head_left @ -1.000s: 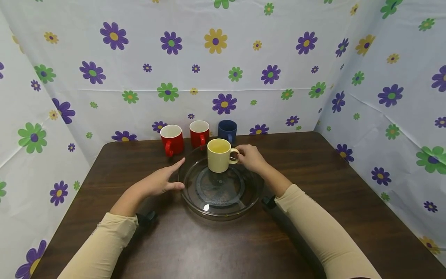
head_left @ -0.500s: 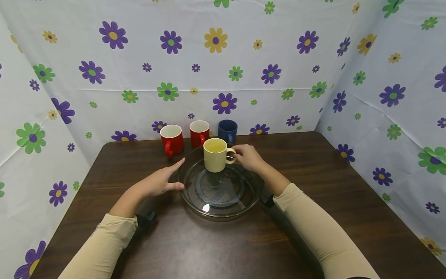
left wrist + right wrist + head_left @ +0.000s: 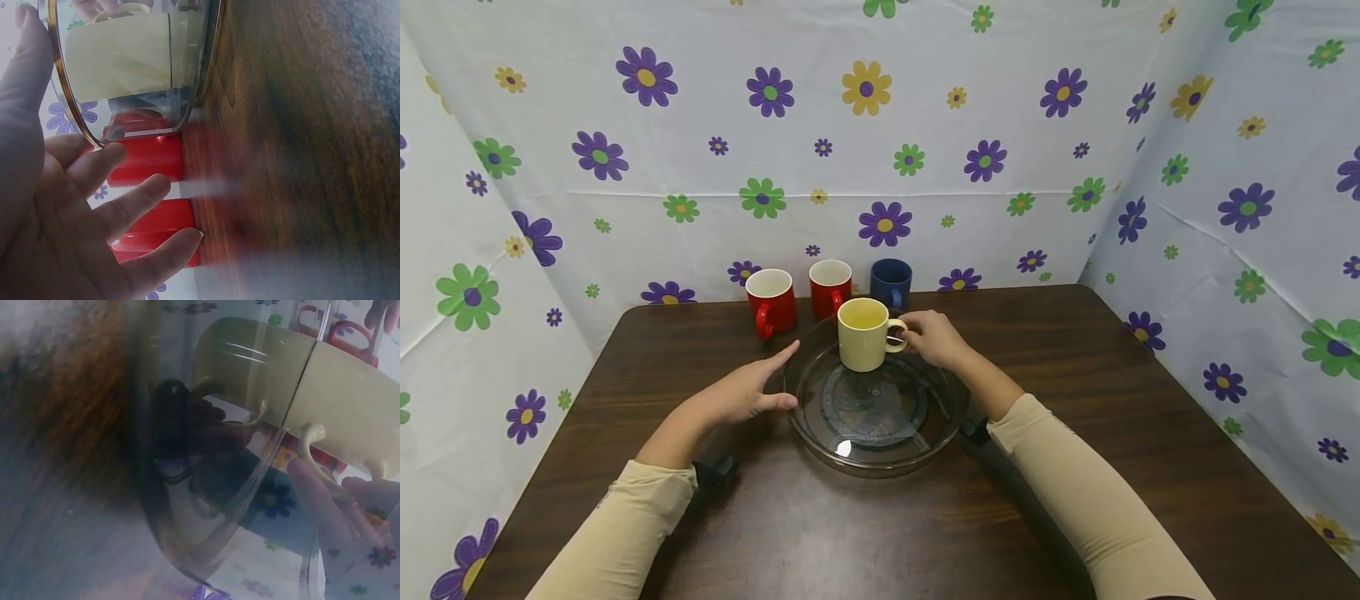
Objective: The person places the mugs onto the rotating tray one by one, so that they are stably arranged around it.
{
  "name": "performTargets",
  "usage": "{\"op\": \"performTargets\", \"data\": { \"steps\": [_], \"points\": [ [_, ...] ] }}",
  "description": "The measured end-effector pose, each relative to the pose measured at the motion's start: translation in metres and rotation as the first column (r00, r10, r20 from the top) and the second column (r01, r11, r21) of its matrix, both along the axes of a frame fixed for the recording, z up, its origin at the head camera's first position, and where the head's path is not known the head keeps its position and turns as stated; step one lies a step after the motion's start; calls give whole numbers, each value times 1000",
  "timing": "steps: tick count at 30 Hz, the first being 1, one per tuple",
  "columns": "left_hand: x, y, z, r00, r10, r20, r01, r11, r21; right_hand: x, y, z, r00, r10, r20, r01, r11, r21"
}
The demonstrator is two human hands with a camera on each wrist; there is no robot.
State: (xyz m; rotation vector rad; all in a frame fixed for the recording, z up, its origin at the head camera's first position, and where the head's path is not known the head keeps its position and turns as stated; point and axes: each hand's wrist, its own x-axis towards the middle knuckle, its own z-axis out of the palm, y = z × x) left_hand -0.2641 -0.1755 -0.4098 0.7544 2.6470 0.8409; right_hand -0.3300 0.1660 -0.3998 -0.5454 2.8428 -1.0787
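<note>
A pale yellow mug (image 3: 862, 335) stands upright inside a round, smoky glass dish (image 3: 880, 467), toward its far side. Its handle points right, and my right hand (image 3: 934, 337) pinches it between thumb and fingers. In the right wrist view the fingertips (image 3: 306, 478) sit at the mug's handle (image 3: 315, 450). My left hand (image 3: 741, 390) is spread at the dish's left side, thumb and forefinger apart. The left wrist view has those fingers (image 3: 94, 169) loosely extended right by the rim, with the mug's lower part seen through the glass wall.
Behind the dish stand two red mugs (image 3: 772, 304) with white insides and a dark blue mug (image 3: 891, 277), near the back edge of the brown wooden table (image 3: 1037, 333). Flower-patterned cloth (image 3: 700, 167) hangs behind and at both sides.
Over the first half second the yellow mug shifted slightly left in the dish, with my right hand on its handle. Since then it has kept its place. My left hand has stayed put.
</note>
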Motion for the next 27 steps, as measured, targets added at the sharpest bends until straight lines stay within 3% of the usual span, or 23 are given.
{"op": "performTargets", "data": {
  "steps": [10, 20, 27],
  "points": [
    [0, -2, -3, 1000, 6, 11, -6, 1000, -1, 0, 0, 0, 999, 2, 43, -2, 1000, 1],
    [0, -1, -2, 1000, 6, 18, -6, 1000, -5, -1, 9, 13, 993, 47, 104, -47, 999, 0],
    [-2, -1, -1, 999, 18, 36, -18, 1000, -9, -12, 15, 20, 994, -1, 114, 12, 995, -96]
  ]
}}
